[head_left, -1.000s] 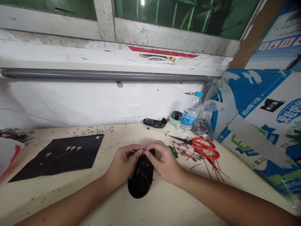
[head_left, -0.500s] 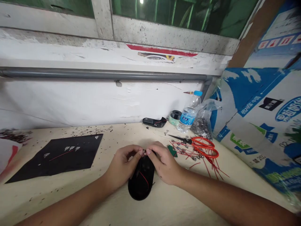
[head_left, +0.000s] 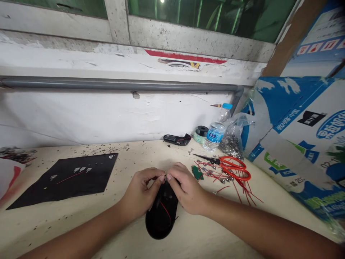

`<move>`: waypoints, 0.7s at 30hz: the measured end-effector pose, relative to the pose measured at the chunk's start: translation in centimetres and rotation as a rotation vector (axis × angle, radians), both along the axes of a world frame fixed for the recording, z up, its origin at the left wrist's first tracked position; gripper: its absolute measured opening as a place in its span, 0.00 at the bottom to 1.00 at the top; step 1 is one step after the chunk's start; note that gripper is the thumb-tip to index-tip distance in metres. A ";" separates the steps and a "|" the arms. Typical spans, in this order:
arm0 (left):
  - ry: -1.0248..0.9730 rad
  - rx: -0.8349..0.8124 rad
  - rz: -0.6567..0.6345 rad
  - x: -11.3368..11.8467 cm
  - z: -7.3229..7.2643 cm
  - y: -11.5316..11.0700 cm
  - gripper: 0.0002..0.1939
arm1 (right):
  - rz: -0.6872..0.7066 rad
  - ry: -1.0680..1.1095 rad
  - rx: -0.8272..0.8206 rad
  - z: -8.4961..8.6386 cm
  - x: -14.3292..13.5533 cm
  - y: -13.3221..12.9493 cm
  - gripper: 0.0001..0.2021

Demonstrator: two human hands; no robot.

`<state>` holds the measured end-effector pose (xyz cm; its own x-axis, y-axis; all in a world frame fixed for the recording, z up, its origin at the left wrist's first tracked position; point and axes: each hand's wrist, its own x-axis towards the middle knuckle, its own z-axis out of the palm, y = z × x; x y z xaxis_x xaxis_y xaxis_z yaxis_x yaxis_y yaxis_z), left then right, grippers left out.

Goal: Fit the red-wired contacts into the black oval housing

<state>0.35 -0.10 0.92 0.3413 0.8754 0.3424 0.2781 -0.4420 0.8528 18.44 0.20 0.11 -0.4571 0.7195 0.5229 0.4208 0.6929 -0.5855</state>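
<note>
- Fingers [head_left: 159,178] of the left hand [head_left: 140,190] and the right hand [head_left: 187,190] nearly meet, pinched narrow on one small metal piece [head_left: 165,178].
- One black casing [head_left: 159,226], a red wire [head_left: 165,208] in its hollow, sits just below them; casing and hands have shifted slightly towards the person since a second ago.
- Far right of the fingers, one box [head_left: 304,118] reads "中国" and "02-1"; nearer, one bottle [head_left: 215,135] carries a blue label too small to read.
- Right of the fingers: one pair of scissors [head_left: 217,161], one green piece [head_left: 197,172], loose wires [head_left: 237,192] too tangled to count.
- Beyond the fingers: a second casing [head_left: 176,139].
- Left: one black sheet [head_left: 88,187] bearing three silver pieces [head_left: 82,169] in a row.
</note>
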 end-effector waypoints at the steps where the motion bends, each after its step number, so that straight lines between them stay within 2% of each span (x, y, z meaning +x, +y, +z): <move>1: 0.007 0.007 -0.002 0.0 0.0 0.0 0.13 | 0.000 -0.002 0.005 0.0 0.0 0.0 0.13; 21: 0.052 0.024 -0.006 -0.2 -0.1 0.2 0.13 | -0.003 -0.138 0.065 -0.1 0.1 -0.3 0.12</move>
